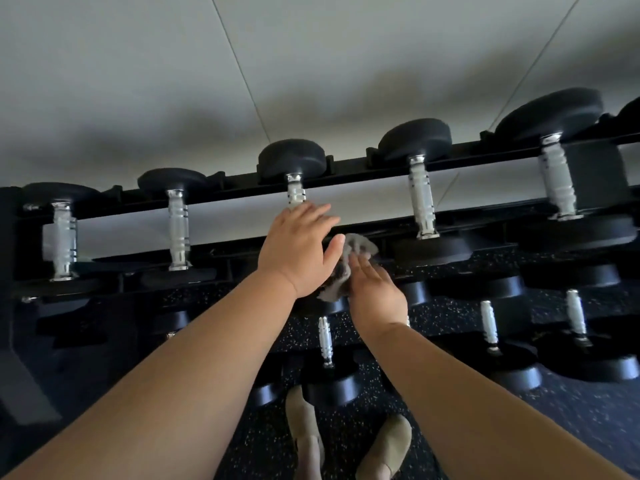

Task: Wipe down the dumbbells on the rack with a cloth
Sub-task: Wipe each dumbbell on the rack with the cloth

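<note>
Several black dumbbells with chrome handles lie across the top tier of a black rack (346, 174). My left hand (298, 247) rests flat, fingers spread, over the near part of the middle dumbbell (294, 161), covering the lower half of its handle. My right hand (372, 292) is just to the right and lower, pressing a crumpled grey cloth (349, 258) against the near black head of that dumbbell. The cloth bunches between both hands and hides that head.
More dumbbells lie left (178, 220) and right (420, 199) on the top tier, bigger ones at far right (557, 174). A lower tier holds further dumbbells (325, 341). My two shoes (384, 448) stand on speckled black rubber floor. A pale wall is behind.
</note>
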The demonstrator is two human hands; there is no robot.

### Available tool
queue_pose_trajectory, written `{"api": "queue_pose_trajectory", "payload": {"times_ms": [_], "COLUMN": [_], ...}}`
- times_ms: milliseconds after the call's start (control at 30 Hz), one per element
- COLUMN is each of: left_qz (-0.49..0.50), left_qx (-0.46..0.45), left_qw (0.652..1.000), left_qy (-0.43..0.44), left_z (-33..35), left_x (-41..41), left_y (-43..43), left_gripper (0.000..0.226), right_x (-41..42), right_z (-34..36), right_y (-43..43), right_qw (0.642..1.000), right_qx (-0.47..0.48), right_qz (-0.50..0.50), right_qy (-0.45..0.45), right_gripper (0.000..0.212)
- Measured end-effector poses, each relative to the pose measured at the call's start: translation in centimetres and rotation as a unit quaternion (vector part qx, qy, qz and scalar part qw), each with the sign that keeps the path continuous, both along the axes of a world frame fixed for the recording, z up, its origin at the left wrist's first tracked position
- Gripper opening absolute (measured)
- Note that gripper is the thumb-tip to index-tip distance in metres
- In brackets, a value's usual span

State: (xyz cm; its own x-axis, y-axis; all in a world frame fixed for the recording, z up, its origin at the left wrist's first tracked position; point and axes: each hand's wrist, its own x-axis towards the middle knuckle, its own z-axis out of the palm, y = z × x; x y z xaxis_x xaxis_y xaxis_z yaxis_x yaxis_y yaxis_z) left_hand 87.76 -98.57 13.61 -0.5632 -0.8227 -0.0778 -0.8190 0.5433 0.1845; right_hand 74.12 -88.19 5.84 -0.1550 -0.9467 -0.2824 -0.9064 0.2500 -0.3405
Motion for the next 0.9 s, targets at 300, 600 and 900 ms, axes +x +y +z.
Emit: {"api": "queue_pose_trajectory", "payload": {"times_ms": [300,600,900], "left_qz": [-0.014,0.004,0.015], "left_qx": [-0.018,-0.027,-0.022], "left_qw": [1.0,0.999,0.999], "left_qy": [-0.01,-0.042,-0.019], "left_z": [-0.9,-1.0,-1.2], "left_x": [-0.2,-0.8,-0.6], "left_y": [-0.2,-0.1,-0.1], "left_gripper": [0.062,0.06,0.057], "right_x": [-3.1,0.6,-1.9], "right_z": [-2.6,-3.3,-3.4], "right_y": [1.6,0.5,2.3], "right_qw": [0.998,0.997,0.999], "right_qx": [0.029,-0.006,0.016], "right_qz": [0.001,0.077,-0.039], "right_qy": [0.051,0.0,0.031], "right_gripper": [0.069,0.076,0.081]}}
